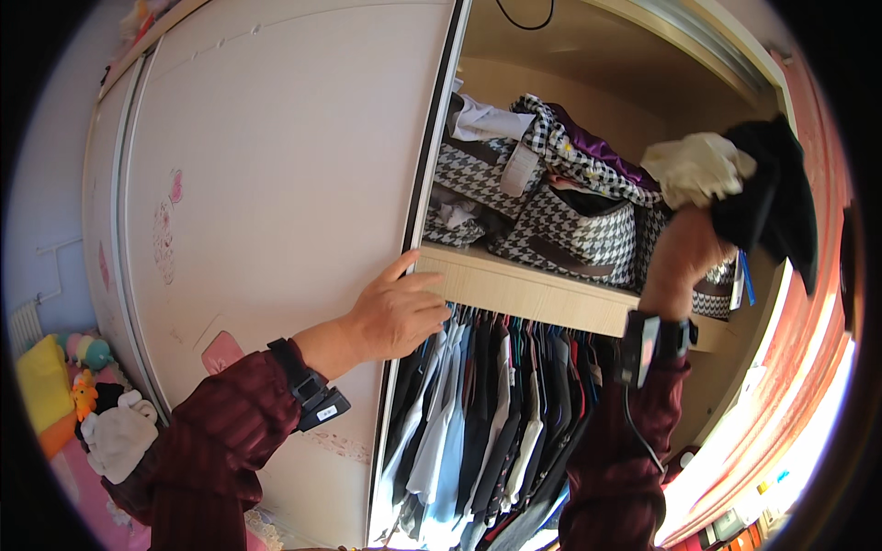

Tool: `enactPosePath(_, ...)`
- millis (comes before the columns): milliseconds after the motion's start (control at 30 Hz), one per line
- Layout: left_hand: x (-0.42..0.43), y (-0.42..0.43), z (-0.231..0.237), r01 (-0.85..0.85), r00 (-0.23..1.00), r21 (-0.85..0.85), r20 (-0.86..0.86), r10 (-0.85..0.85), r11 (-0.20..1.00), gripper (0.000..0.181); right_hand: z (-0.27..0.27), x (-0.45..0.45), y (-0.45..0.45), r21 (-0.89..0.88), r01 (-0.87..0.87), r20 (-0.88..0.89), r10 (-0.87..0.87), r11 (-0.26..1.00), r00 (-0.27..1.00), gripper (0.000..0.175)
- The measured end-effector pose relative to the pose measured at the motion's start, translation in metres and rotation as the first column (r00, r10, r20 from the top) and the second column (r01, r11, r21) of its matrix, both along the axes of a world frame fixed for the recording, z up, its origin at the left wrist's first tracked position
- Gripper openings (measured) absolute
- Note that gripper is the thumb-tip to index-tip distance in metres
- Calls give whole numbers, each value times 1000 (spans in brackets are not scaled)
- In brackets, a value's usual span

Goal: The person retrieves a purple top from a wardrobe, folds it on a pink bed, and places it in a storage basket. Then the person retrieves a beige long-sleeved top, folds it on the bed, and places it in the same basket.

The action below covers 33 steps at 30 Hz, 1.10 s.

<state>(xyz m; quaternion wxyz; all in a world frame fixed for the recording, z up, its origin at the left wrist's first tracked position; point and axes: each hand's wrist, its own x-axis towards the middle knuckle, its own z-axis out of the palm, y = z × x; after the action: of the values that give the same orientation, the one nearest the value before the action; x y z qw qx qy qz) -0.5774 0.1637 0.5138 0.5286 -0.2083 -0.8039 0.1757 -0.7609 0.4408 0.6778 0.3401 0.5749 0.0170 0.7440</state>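
Observation:
My right hand [682, 248] is raised at the right side of an open wardrobe, closed on a bundle of a cream cloth [699, 165] and a black cloth [775, 193]; its fingers are mostly hidden behind the fabric. At the dark-edged frame of a white sliding door [275, 172], my left hand [396, 310] has its fingers apart, one touching the edge. Behind the hands, a wooden shelf [530, 272] carries several houndstooth storage bags [575, 231]. A black-and-white checked garment [551, 141] and a purple satin cloth [596, 151] lie on top of them.
Below the shelf hang many clothes [482, 413] on a rail. A pink curtain [816, 227] borders the wardrobe at right, beside bright light. Plush toys [86, 392] and a yellow cushion [41, 379] rest on pink bedding [86, 475] at lower left.

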Motion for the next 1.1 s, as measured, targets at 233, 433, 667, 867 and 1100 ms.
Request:
enactPosePath(233, -11, -6, -8, 37, 995, 12, -90, -35, 999, 13, 146, -44, -136, -41, 685, 143, -674, 728, 725, 50)
enactPosePath(433, -12, -11, -8, -3, 991, -25, -136, -1, 1000, 23, 200, -49, -245, 519, 849, -263, -925, 104, 274, 63)
enactPosePath(667, -10, -13, -9, -2, 995, -19, -101, 0, 1000, 19, 181, -41, -265, 404, 714, -890, -426, -572, 163, 48)
enactPosePath(867, -12, -13, -10, 8, 993, -19, -121, -11, 1000, 20, 188, -17, -202, 710, 667, -679, -470, -225, 564, 68)
enactPosePath(1100, -14, -14, -12, 26, 992, -27, -124, -29, 999, 25, 141, 3, -185, 113, 925, -891, -449, -363, -67, 69)
